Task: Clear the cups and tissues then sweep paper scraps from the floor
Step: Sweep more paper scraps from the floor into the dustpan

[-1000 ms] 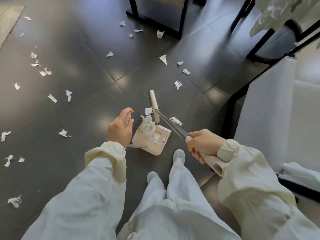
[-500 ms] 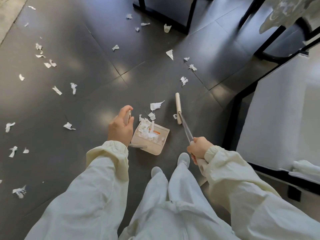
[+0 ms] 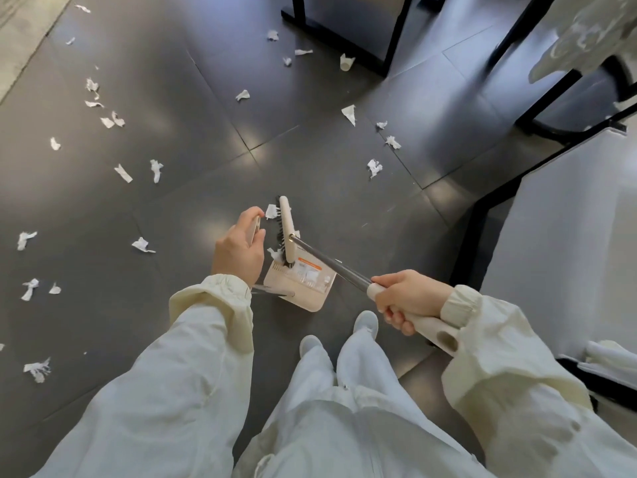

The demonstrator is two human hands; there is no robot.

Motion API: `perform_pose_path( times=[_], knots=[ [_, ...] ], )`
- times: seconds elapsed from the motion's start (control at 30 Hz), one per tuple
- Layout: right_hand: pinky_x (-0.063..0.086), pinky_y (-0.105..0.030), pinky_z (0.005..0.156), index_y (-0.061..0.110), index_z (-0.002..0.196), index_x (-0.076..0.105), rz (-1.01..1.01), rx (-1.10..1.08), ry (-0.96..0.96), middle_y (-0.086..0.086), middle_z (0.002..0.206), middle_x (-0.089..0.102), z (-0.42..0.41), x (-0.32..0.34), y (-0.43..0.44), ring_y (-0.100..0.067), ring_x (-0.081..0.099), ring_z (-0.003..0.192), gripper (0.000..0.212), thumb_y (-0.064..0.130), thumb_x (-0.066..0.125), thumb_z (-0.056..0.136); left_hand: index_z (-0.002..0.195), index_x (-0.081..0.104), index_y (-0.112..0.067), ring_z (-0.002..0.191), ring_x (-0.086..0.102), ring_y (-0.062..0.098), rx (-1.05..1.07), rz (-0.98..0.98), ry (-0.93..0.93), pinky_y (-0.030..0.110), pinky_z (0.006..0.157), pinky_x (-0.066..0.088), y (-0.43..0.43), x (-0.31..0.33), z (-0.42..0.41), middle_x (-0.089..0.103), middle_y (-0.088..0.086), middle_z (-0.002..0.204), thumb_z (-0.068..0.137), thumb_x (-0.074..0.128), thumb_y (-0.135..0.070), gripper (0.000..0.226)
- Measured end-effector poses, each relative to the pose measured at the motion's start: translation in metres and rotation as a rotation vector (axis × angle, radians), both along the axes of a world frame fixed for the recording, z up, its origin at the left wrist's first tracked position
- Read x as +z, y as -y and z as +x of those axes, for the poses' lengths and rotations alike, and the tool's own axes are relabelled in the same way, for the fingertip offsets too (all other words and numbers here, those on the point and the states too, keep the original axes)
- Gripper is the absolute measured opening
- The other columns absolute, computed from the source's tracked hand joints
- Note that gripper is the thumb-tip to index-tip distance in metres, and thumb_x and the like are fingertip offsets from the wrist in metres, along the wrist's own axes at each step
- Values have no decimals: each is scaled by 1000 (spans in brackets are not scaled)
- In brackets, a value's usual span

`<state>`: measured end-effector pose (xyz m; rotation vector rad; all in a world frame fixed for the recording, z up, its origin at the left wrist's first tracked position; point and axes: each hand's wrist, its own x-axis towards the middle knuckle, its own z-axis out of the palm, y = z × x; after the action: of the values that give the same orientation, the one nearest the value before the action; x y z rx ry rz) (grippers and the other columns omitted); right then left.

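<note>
We saw the left hand (image 3: 238, 251) curled round the handle of the dustpan (image 3: 303, 288), largely hiding that handle. The right hand (image 3: 408, 298) gripped the broom (image 3: 287, 229), bristles at the pan's mouth. Paper scraps (image 3: 143, 244) littered the floor (image 3: 206, 115).

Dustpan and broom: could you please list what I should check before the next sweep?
1. Right hand grips the cream broom handle: ok.
2. Left hand holds the beige plastic dustpan by its handle: ok.
3. Black-bristled broom head at the dustpan's mouth: ok.
4. White paper scrap beside the bristles in the pan: not ok, on the floor.
5. Dustpan lip flat on the dark tiled floor: cannot tell.
</note>
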<state>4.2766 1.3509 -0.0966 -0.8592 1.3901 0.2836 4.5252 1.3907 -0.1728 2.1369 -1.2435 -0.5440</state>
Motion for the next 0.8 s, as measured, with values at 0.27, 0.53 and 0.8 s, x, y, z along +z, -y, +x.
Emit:
perform_pose_path(
  times=[0.27,0.53,0.8],
  knots=[
    [32,-15,34,15,126,51,-72,21,3,-6,47,41,-7,20,56,-10,36,31,45,-5,44,86,111,61,-23,75,57,27,191,-13,-5,24,72,39,-25,9,3,66,3,87,88,61,-11,26],
    [36,-22,40,1,109,53,-292,135,-146,-9,58,44,0,-26,139,-16,39,43,21,2,39,93,110,61,-22,72,53,28,492,12,-7,33,72,43,-26,8,-18,60,4,81,89,59,-11,23],
    [50,-28,48,4,106,55,-497,472,-416,-12,70,61,-23,-71,230,-26,57,50,22,9,41,90,102,53,-39,70,53,39,668,63,-23,43,69,50,2,3,-36,53,5,71,89,58,-14,28]
  ],
)
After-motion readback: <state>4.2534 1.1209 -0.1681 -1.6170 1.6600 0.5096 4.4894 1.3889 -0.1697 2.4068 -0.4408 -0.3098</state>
